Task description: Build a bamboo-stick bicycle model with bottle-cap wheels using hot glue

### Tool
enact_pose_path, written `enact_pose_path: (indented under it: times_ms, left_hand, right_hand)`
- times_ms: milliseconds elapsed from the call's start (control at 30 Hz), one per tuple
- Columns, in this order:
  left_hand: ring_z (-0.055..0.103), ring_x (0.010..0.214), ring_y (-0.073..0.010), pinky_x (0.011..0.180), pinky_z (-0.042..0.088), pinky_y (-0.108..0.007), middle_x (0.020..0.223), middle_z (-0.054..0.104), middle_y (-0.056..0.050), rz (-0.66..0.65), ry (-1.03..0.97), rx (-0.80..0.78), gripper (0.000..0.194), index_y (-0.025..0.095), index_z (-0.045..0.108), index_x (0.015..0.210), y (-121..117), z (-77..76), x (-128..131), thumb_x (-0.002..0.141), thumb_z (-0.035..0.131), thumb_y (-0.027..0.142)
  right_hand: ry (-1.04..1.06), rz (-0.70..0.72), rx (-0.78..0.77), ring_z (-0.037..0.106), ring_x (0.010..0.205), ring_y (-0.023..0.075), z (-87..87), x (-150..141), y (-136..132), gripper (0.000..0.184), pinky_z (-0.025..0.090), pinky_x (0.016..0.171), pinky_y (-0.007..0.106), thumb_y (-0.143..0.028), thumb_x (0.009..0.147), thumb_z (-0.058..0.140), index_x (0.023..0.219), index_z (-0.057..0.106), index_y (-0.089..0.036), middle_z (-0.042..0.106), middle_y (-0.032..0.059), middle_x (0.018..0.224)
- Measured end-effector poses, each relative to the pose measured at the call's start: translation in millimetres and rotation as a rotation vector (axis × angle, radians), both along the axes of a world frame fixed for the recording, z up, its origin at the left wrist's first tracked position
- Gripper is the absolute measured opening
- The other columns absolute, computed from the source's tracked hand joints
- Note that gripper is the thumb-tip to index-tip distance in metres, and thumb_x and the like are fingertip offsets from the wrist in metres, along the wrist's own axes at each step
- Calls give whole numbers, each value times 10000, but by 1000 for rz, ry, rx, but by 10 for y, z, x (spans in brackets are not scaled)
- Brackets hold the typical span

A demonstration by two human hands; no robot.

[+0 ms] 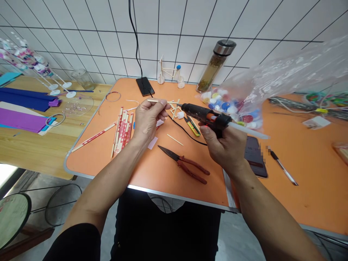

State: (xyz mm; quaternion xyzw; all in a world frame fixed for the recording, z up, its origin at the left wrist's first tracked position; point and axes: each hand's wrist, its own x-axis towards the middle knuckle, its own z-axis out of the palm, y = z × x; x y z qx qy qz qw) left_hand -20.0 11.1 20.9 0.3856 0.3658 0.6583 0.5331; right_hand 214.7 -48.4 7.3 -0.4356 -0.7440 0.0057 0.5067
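left hand (149, 119): closed in a pinch; a thin wooden stick (152, 101) is grasped between thumb and fingers, held roughly level above the orange table (146, 166).
right hand (227, 146): wrapped around the handle of a black hot glue gun (199, 112), nozzle pointed leftward.
nozzle: held close to the right end of the stick; whether contact is made cannot be told.
glue stick (248, 130): translucent white, protruding from the rear of the gun.
under the nozzle: short wooden pieces (174, 113) are seen, partly hidden, with a small white cap (180, 115) just beside them.
cutting tools: a yellow-green utility knife (191, 126) is laid below the gun; red-handled long-nose pliers (187, 165) are placed nearer the front edge, jaws together.
loose stick (175, 140): laid between knife and pliers.
wrapped chopsticks (123, 131): piled left of the left hand, in red-and-white sleeves.
far edge: a black smartphone (145, 86), a stick model (170, 72) with a blue ball, and a metal-lidded glass bottle (214, 69) are stood or laid near the tiled wall (174, 32).
right side: a clear bag of bottle caps (231, 105) is set behind the gun; a pen (284, 168) is laid farther right.
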Motion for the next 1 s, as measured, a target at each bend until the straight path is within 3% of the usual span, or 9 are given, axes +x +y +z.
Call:
enact_pose_path:
  times_ms: [1000]
  left_hand:
    - [669,565,-65,548,495,-181,783,826,-4,7,1,-53,324,198,712,825,-24,40,9,889,999,334]
  right_hand:
    - [-32,-62,10,776,931,323,-24,17,12,294,667,878,496,-533,1078,699,1151,818,-274,806,106,1005]
